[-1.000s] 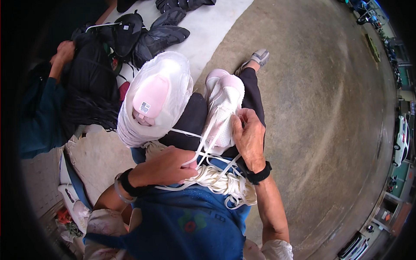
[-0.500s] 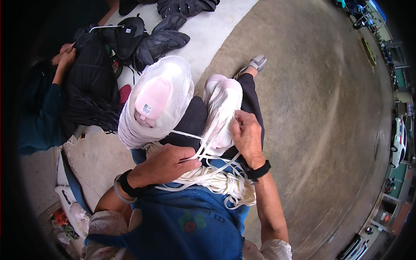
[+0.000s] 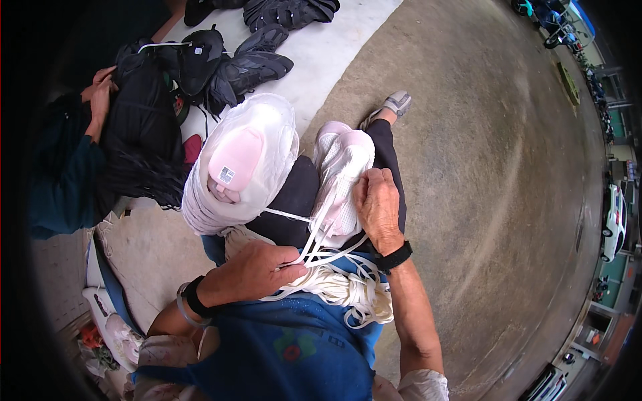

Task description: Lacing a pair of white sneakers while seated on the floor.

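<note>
Two white sneakers rest on my lap. The larger one [image 3: 244, 167] lies to the left, its pink insole facing up. The other white shoe [image 3: 342, 167] is on my right thigh, and my right hand [image 3: 378, 207] presses on its side and holds it. My left hand [image 3: 257, 271] is closed on white laces [image 3: 314, 250] that run up into that shoe. A heap of loose white laces [image 3: 348, 294] sits on my lap between my forearms. Both wrists carry black bands.
Several black shoes [image 3: 251, 63] lie on a white sheet [image 3: 334, 53] at the top. Another person in dark clothes [image 3: 73, 160] sits at the left, hands on a black garment. Grey concrete floor [image 3: 495, 200] spreads to the right. Small items [image 3: 107, 334] lie at the lower left.
My left hand has drawn the laces a little toward me. My right hand has stayed on the white shoe. The view has tilted slightly downward.
</note>
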### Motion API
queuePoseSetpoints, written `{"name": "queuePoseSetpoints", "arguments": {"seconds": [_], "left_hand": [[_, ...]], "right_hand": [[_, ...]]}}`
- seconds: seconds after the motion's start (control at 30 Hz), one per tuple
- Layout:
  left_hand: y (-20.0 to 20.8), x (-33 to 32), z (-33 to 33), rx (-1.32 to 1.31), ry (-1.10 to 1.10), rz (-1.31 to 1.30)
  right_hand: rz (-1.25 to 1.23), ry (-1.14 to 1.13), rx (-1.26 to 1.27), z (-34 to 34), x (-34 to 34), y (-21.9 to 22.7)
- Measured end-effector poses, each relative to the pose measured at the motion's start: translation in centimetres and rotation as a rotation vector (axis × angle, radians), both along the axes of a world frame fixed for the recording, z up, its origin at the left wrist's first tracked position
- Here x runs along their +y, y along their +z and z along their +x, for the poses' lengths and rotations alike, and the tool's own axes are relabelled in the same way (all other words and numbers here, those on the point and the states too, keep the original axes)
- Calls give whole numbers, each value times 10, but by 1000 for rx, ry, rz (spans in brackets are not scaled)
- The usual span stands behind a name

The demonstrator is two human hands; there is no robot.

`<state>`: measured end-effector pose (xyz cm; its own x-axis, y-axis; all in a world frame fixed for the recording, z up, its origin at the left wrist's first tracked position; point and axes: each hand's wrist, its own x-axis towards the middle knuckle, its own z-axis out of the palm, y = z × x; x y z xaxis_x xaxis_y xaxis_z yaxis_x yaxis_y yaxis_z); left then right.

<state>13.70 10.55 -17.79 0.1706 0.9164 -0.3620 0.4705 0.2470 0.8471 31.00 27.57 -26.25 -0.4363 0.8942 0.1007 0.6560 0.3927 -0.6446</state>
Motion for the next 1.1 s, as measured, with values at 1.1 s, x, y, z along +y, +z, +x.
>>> {"name": "queuePoseSetpoints", "arguments": {"seconds": [1.1], "left_hand": [[67,83,-5,-1135,593,24]], "right_hand": [[-865,-243,660,56,-15,3]]}}
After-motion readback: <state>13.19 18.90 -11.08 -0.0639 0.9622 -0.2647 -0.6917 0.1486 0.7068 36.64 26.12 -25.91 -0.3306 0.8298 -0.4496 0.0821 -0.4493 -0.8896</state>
